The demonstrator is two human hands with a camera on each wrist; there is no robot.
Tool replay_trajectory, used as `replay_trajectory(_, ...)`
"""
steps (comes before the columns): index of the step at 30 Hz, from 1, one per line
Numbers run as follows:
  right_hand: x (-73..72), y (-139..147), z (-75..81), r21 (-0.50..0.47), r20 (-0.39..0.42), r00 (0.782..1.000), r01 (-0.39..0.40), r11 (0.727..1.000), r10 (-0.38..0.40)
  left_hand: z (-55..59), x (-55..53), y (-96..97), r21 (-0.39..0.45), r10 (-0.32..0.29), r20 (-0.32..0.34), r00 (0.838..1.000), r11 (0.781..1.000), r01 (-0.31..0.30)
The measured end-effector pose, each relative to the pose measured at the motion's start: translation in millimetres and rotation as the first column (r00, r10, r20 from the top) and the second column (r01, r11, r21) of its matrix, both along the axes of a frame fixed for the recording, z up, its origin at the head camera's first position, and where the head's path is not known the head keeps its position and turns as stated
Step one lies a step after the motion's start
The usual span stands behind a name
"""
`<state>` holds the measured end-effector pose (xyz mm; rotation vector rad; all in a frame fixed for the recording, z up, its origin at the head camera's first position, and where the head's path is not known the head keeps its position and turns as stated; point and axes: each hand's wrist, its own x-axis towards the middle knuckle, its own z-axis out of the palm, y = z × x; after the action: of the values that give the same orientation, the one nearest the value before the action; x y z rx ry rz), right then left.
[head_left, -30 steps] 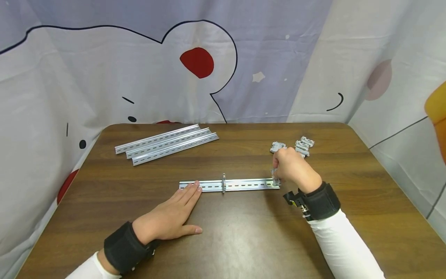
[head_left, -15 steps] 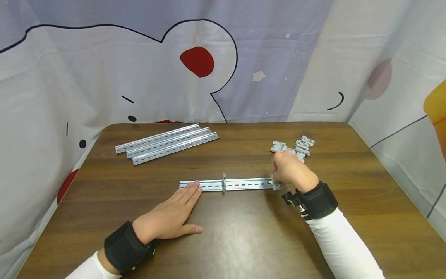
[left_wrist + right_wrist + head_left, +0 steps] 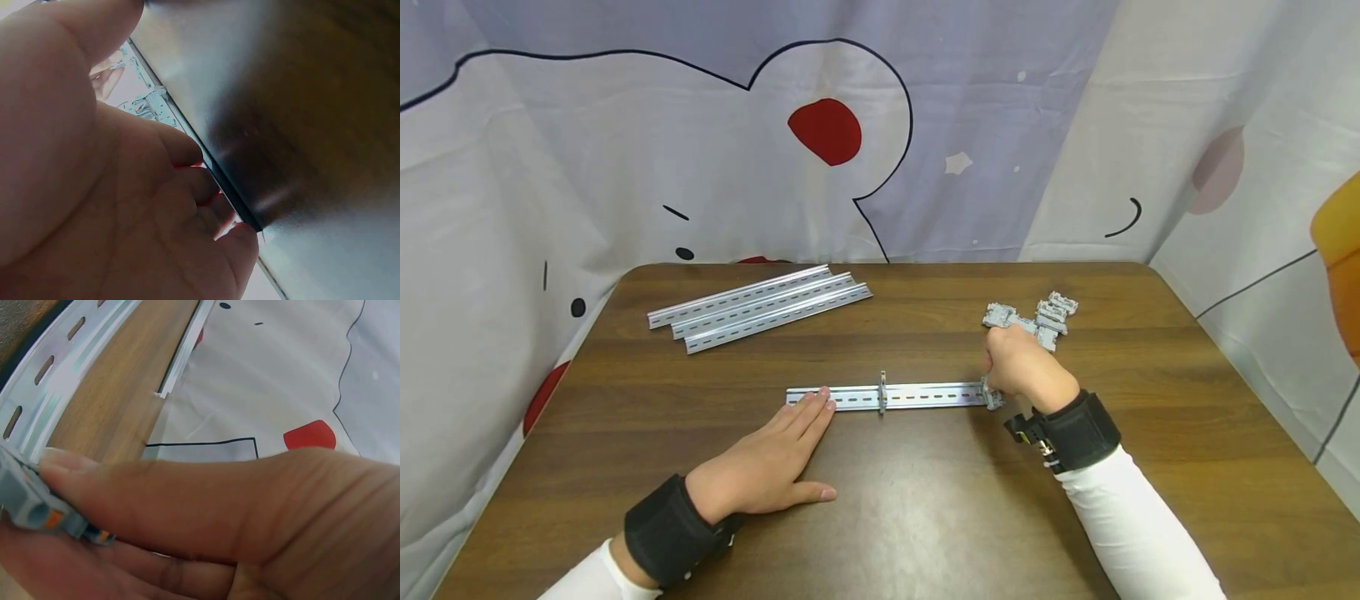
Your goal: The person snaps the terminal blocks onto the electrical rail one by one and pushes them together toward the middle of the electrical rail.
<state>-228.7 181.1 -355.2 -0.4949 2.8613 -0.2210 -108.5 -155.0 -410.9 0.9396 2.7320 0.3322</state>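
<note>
A slotted metal DIN rail [image 3: 934, 397] lies crosswise on the table. My left hand [image 3: 767, 471] rests flat with straight fingers on the rail's left end; in the left wrist view its fingers [image 3: 181, 147] lie along the rail's edge. One thin grey terminal block [image 3: 882, 392] stands upright across the rail near its middle. At the right end, my right hand [image 3: 1028, 367] pinches another grey terminal block [image 3: 37, 500], with orange marks, between thumb and fingers. That block sits at the rail's end; whether it is seated there is hidden by the hand.
Several loose grey terminal blocks [image 3: 1051, 321] lie behind the right hand. Three more slotted rails [image 3: 775, 308] lie side by side at the back left of the wooden table [image 3: 895, 517]. A printed curtain [image 3: 715, 158] hangs behind the table.
My right hand has lowered the pinched terminal block onto the rail's right end and shifted slightly left, uncovering more of the loose blocks. The left hand has stayed still.
</note>
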Motion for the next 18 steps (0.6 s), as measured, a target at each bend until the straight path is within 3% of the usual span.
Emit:
replay_trajectory(6, 0.3, -4, -4.3, -0.003, -0.014, 1.000, 0.014, 1.000, -0.014, -4.1, -0.7, -1.6, -0.006, 0.002, -0.009, 1.000, 1.000, -0.002)
replay_trajectory(13, -1.5, -16, -11.8, 0.032, -0.134, 0.991, -0.006, 0.999, 0.010, -3.4, -0.2, -3.2, 0.011, 0.006, -0.010, 1.000, 1.000, -0.006)
replay_trajectory(18, -2.5, -15, -12.1, 0.041, -0.103, 0.995, 0.013, 0.999, -0.009, 1.9, 0.6, 0.5, -0.014, 0.003, 0.006, 1.000, 1.000, -0.003)
